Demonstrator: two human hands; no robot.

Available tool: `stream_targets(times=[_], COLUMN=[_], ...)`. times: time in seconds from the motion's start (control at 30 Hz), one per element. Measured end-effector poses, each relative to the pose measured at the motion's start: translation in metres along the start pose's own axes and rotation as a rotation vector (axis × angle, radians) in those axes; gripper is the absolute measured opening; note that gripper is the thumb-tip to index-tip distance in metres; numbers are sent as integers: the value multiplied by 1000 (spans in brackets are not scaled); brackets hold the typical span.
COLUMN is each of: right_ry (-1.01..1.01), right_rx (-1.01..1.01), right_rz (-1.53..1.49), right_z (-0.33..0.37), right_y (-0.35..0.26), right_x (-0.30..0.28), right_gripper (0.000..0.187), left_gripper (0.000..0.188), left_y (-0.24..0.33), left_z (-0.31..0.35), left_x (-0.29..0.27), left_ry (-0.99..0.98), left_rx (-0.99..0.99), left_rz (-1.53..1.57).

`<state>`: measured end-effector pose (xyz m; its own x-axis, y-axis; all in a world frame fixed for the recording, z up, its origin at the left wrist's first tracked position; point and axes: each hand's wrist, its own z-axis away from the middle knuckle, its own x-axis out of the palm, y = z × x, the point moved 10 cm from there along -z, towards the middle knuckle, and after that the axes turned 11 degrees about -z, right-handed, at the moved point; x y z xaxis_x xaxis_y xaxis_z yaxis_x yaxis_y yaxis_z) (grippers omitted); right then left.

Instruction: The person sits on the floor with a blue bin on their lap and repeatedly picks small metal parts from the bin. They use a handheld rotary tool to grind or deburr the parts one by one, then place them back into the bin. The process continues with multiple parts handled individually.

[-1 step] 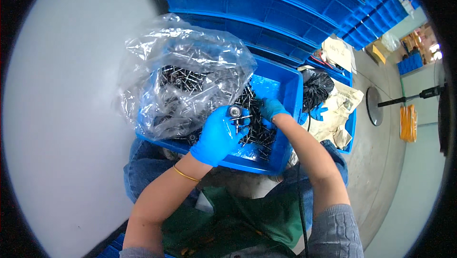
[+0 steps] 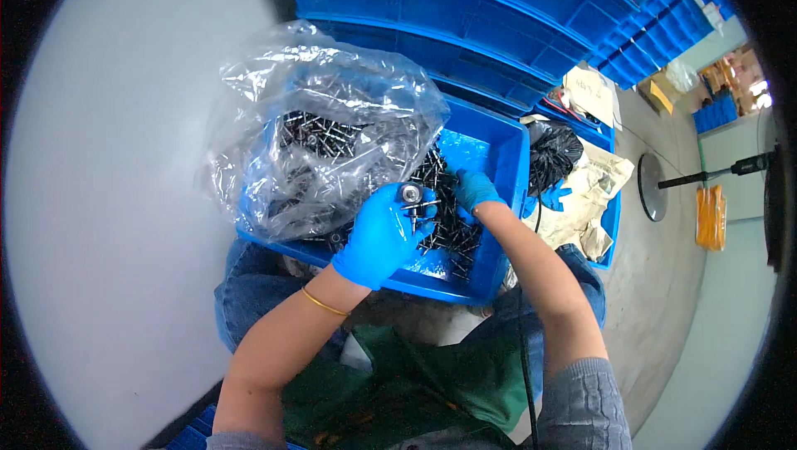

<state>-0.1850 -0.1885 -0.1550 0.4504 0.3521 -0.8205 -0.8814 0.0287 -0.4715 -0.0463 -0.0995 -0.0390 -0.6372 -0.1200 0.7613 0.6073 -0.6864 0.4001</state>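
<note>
My left hand (image 2: pixel 378 234), in a bright blue glove, is closed around a few metal pins. One of them has a round black-and-silver head (image 2: pixel 411 193) that faces up, and thin shanks stick out between the fingers. Under it lies a heap of thin dark metal pins (image 2: pixel 465 238) in a blue plastic bin (image 2: pixel 502 147). At the right part of that heap is my right hand (image 2: pixel 476 190), in a darker blue-green glove, angled down against the pins. Its fingertips are hidden, so its grip does not show.
A clear plastic bag (image 2: pixel 365 76) with more pins (image 2: pixel 320 134) covers the left of the bin. Stacked blue crates (image 2: pixel 465 10) stand behind. On the right are a black bag (image 2: pixel 552 151), crumpled paper (image 2: pixel 602 180) and a stand's round base (image 2: pixel 652 187). A black cable (image 2: pixel 526 359) hangs near my right forearm.
</note>
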Motion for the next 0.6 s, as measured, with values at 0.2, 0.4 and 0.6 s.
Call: stream_targets(times=[0.2, 0.4, 0.6], right_ry=[29, 59, 97], right_rx=[110, -218, -177], right_rz=[-22, -60, 87], right_z=[2, 16, 29], right_y=[21, 1, -21], right_x=[-2, -5, -29], right_gripper=[23, 21, 20], left_gripper=[23, 22, 20], left_y=[2, 0, -4], left_z=[1, -1, -6], left_x=[-8, -8, -9], left_ry=[8, 62, 46], left_rx=[8, 2, 4], left_rz=[-19, 11, -3])
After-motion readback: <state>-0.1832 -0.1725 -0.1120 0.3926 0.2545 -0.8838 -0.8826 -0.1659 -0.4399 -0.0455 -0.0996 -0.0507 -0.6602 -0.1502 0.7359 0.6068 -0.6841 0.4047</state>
